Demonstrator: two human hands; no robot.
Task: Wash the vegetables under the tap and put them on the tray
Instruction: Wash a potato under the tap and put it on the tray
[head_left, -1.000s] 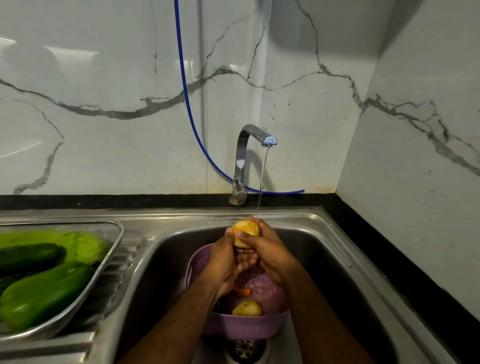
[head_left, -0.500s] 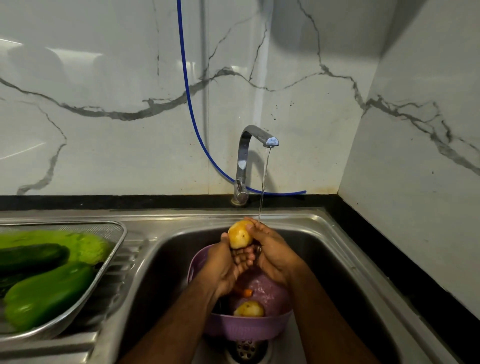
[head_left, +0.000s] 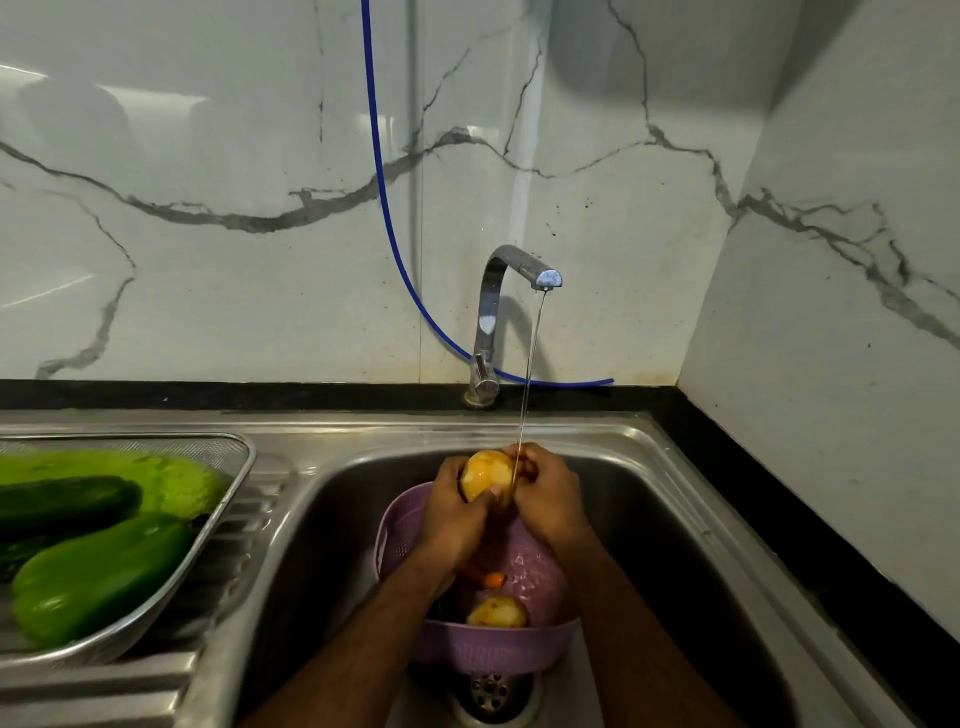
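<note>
one potato (head_left: 485, 480) between both hands (head_left: 501, 506)

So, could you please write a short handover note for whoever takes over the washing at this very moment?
Left hand and right hand: both hold one potato under the running tap, above the purple colander in the sink.
Done: two green gourds and a cucumber lie on the tray, left of the sink.
Left: finish this potato and move it to the tray; then wash the second potato and the carrot in the colander.
</note>
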